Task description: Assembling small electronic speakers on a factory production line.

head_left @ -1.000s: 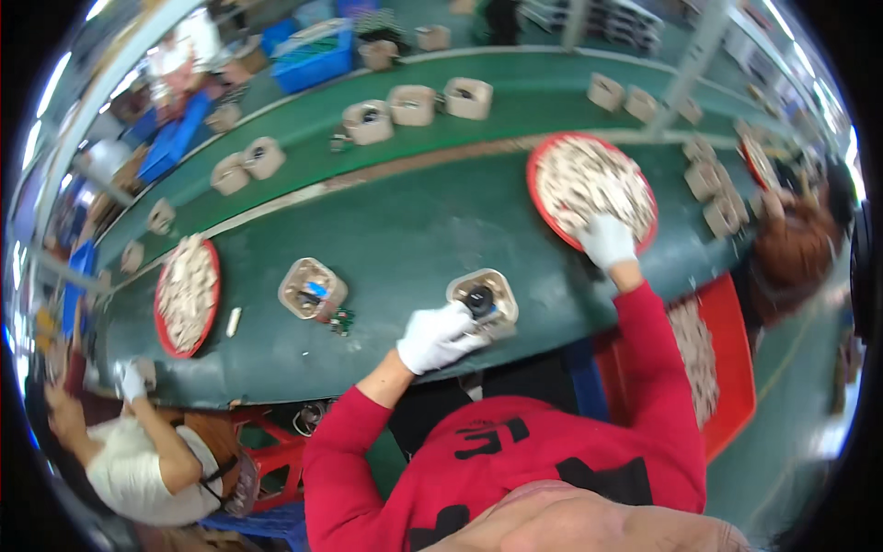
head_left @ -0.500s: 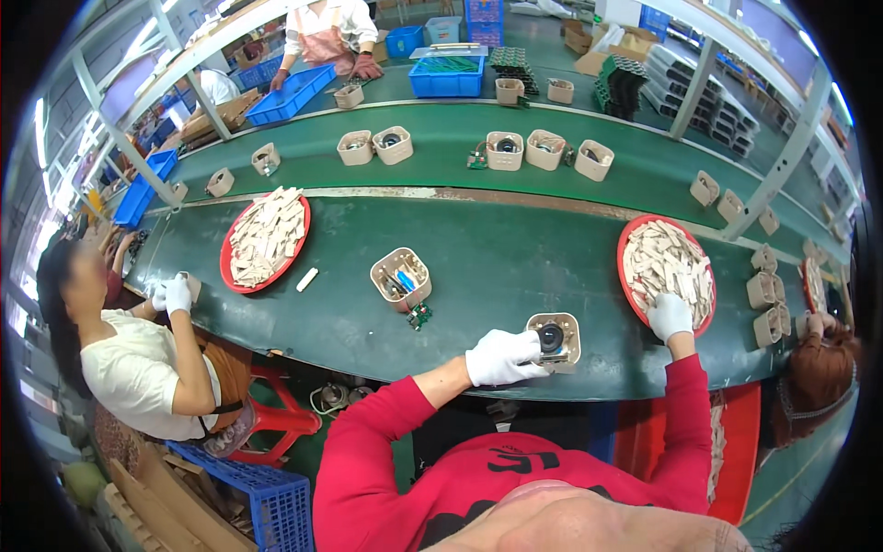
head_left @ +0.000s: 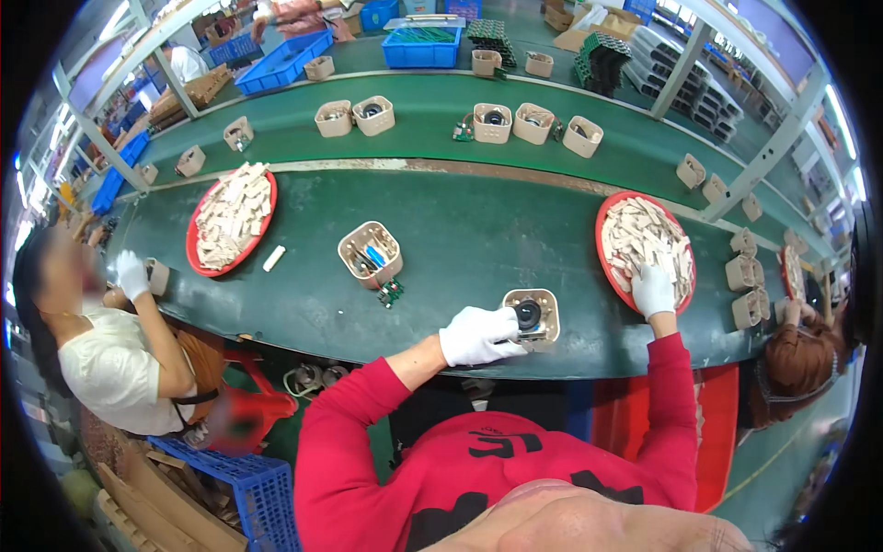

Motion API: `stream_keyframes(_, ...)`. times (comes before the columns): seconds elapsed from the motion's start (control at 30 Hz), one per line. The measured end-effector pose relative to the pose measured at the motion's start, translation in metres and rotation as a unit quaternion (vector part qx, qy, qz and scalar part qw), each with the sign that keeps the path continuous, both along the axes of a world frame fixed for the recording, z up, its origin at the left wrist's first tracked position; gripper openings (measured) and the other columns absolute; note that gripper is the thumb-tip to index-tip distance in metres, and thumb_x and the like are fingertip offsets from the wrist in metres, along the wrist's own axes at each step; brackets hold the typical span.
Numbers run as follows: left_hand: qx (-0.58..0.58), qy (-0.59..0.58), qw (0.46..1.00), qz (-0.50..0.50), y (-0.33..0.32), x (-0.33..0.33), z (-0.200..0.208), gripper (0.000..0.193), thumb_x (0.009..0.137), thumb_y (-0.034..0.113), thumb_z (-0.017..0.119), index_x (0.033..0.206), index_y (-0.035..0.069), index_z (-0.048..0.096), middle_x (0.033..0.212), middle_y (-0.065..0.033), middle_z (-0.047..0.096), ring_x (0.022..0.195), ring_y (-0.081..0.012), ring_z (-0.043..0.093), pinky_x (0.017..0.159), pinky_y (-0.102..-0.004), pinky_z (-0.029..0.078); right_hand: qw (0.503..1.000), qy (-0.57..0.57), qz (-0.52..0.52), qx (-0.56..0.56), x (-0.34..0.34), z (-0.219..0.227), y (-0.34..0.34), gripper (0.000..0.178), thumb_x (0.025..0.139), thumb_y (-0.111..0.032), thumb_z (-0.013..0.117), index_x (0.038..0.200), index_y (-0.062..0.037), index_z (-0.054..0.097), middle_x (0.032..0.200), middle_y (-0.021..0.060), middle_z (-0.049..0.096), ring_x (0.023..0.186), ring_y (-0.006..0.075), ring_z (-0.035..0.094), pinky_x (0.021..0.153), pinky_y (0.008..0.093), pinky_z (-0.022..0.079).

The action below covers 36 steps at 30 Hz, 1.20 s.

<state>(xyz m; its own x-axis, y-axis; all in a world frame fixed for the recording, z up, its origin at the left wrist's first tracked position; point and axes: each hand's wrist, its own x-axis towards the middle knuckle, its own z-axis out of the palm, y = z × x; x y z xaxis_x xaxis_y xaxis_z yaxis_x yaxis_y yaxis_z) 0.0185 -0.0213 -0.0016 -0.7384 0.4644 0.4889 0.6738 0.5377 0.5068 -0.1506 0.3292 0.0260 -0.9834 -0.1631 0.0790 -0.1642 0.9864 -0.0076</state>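
Observation:
My left hand (head_left: 480, 336), in a white glove, is closed on the near left side of a beige plastic housing (head_left: 550, 334). A round black speaker (head_left: 527, 316) sits inside that housing, which rests at the table's near edge. White-gloved too, my right hand (head_left: 654, 291) reaches into a red basin (head_left: 602, 247) heaped with small beige strips (head_left: 644, 237). Its fingers are drawn together among the strips, and what they pinch is hidden. Farther left stands another open housing (head_left: 354, 267) with a blue part inside and a green circuit board (head_left: 391, 293) hanging out.
A second red basin (head_left: 193, 248) of strips is at the left, with a loose strip (head_left: 274, 258) beside it. Housings line the green belt (head_left: 432, 129) beyond. A co-worker (head_left: 120, 359) sits at the left; another person (head_left: 800, 359) is at the right. Several housings (head_left: 743, 273) cluster near the right end.
The whole view has shifted, so the scene sits higher and farther left. My hands keep their places at the housing and the basin. The left co-worker's gloved hand has lifted off their housing.

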Motion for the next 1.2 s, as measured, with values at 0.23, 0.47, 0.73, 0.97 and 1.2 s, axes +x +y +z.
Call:
stream_keyframes(0.23,0.023,-0.052,0.998,-0.001,0.001,-0.001,-0.004,0.03,0.083,0.04,0.072,0.079,0.013,0.058,0.078,-0.0072,0.056,0.062,-0.03,0.06,0.054,-0.0394,0.05,0.933,0.01,0.06,-0.355,0.025,0.021,-0.026,0.018,0.095,-0.015,0.06,0.105,-0.0016,0.067,0.087,0.0186,0.067,0.08,0.0302,0.063,0.075,0.0401,0.049)
stream_keyframes(0.47,-0.006,-0.036,0.999,-0.014,0.004,-0.005,-0.003,0.032,0.085,0.042,0.069,0.08,0.013,0.057,0.082,-0.0069,0.056,0.063,-0.0299,0.06,0.054,-0.0398,0.05,0.871,-0.203,0.298,-0.334,0.11,0.054,-0.116,0.018,0.087,-0.011,0.067,0.104,-0.0041,0.069,0.09,0.0157,0.068,0.083,0.0295,0.068,0.074,0.0368,0.053)
stream_keyframes(0.73,-0.009,-0.042,0.999,-0.009,0.005,-0.003,0.007,0.036,0.082,0.042,0.073,0.076,0.009,0.059,0.083,-0.0077,0.056,0.061,-0.0292,0.059,0.053,-0.0395,0.048,0.872,-0.204,0.379,-0.231,0.112,0.043,-0.128,0.025,0.081,-0.009,0.063,0.105,-0.0055,0.067,0.1,0.0198,0.062,0.09,0.0405,0.063,0.079,0.0462,0.052)
stream_keyframes(0.97,-0.02,-0.066,0.998,-0.007,0.001,-0.002,0.001,0.038,0.08,0.038,0.076,0.073,0.008,0.053,0.08,-0.0084,0.056,0.057,-0.0289,0.056,0.051,-0.039,0.045,0.883,-0.211,0.346,-0.237,0.116,0.04,-0.127,0.024,0.082,-0.009,0.061,0.105,-0.0023,0.065,0.097,0.0209,0.059,0.089,0.0407,0.062,0.078,0.0477,0.051)
stream_keyframes(1.2,0.07,-0.126,0.989,0.027,0.008,-0.001,0.001,0.047,0.07,0.023,0.088,0.106,0.006,0.063,0.092,-0.0116,0.069,0.065,-0.0219,0.07,0.062,-0.0312,0.056,0.892,-0.116,0.378,-0.22,0.126,0.02,-0.123,0.013,0.084,-0.013,0.06,0.096,-0.0089,0.06,0.092,0.0179,0.056,0.072,0.0387,0.062,0.062,0.049,0.05)
